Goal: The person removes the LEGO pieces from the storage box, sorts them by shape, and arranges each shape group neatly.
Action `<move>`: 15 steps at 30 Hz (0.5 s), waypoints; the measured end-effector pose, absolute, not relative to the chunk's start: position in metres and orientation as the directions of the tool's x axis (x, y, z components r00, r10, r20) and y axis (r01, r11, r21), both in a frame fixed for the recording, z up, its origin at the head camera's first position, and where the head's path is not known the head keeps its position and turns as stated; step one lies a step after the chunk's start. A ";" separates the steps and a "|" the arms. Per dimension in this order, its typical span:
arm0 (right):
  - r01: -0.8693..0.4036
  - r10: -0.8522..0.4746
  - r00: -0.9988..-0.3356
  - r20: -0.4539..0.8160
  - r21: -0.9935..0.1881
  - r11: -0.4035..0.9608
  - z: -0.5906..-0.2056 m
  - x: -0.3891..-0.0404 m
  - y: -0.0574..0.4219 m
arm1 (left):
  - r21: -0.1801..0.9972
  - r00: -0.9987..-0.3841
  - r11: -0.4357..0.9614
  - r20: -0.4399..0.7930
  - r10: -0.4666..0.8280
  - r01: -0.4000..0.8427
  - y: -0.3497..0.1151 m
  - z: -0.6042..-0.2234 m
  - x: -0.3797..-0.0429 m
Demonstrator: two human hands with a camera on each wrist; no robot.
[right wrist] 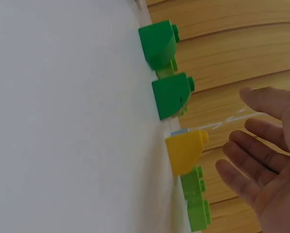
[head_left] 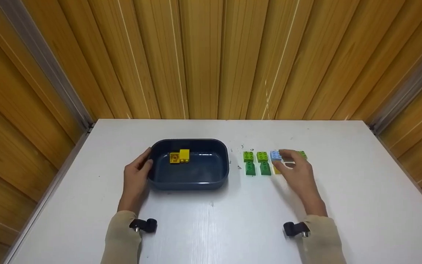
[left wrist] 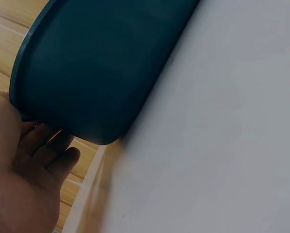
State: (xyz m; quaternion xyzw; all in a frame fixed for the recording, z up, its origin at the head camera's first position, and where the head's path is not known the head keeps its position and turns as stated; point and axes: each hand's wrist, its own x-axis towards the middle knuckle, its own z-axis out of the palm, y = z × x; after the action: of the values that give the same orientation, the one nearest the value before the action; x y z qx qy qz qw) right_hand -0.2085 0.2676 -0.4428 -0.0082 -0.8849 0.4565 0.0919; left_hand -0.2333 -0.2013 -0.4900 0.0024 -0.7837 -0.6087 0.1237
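Observation:
My left hand grips the left end of a dark blue rectangular tub, thumb and fingers at its rim. In the left wrist view, fingers lie against the outside of the tub. Two yellow toy bricks lie inside the tub. My right hand hovers over the right part of the brick rows, thumb and fingers apart, with nothing between them. Nearest to it are a light blue brick and a yellow brick, partly hidden by the hand in the head view.
Two light green bricks stand behind two dark green sloped bricks, right of the tub. More light green bricks sit beyond the yellow one. All rest on a white table, with a wood-look panel wall behind.

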 end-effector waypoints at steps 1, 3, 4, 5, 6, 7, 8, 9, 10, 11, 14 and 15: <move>-0.090 0.085 -0.982 0.169 -0.815 0.573 -0.441 -0.208 0.263 | 0.955 -0.969 0.257 0.192 -0.158 0.148 -0.200 -0.490 -0.233; -0.130 0.057 -0.979 0.195 -0.817 0.562 -0.439 -0.208 0.253 | 0.956 -0.968 0.254 0.193 -0.162 0.148 -0.199 -0.492 -0.234; -0.154 0.040 -0.977 0.212 -0.817 0.556 -0.437 -0.209 0.247 | 0.956 -0.967 0.252 0.196 -0.161 0.152 -0.198 -0.492 -0.234; -0.178 0.024 -0.973 0.229 -0.813 0.554 -0.436 -0.210 0.242 | 0.956 -0.967 0.249 0.200 -0.160 0.156 -0.198 -0.493 -0.234; -0.200 0.007 -0.970 0.244 -0.809 0.553 -0.435 -0.210 0.236 | 0.956 -0.966 0.247 0.201 -0.161 0.158 -0.198 -0.493 -0.234; -0.229 -0.011 -0.964 0.267 -0.803 0.550 -0.433 -0.212 0.230 | 0.954 -0.965 0.253 0.204 -0.163 0.159 -0.198 -0.493 -0.234; -0.254 -0.028 -0.958 0.286 -0.796 0.549 -0.431 -0.213 0.225 | 0.953 -0.964 0.255 0.208 -0.164 0.162 -0.198 -0.493 -0.234; -0.281 -0.046 -0.951 0.306 -0.792 0.542 -0.429 -0.214 0.219 | 0.953 -0.964 0.255 0.212 -0.163 0.166 -0.198 -0.493 -0.234; -0.308 -0.064 -0.943 0.326 -0.787 0.535 -0.427 -0.216 0.213 | 0.952 -0.963 0.257 0.214 -0.162 0.168 -0.199 -0.492 -0.234; -0.333 -0.084 -0.936 0.342 -0.780 0.530 -0.424 -0.217 0.207 | 0.951 -0.963 0.257 0.215 -0.163 0.169 -0.199 -0.491 -0.234; -0.403 -0.144 -0.911 0.385 -0.763 0.506 -0.418 -0.221 0.189 | 0.954 -0.964 0.253 0.208 -0.162 0.164 -0.200 -0.490 -0.233; -0.420 -0.162 -0.905 0.394 -0.757 0.500 -0.417 -0.223 0.183 | 0.955 -0.965 0.250 0.206 -0.161 0.162 -0.201 -0.490 -0.233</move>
State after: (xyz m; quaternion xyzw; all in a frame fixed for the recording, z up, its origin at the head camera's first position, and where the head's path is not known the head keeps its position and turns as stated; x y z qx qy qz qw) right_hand -0.2231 0.1833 -0.4168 0.1702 -0.8552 0.4700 0.1370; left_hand -0.2329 -0.2008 -0.4896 -0.0004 -0.7793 -0.6125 0.1321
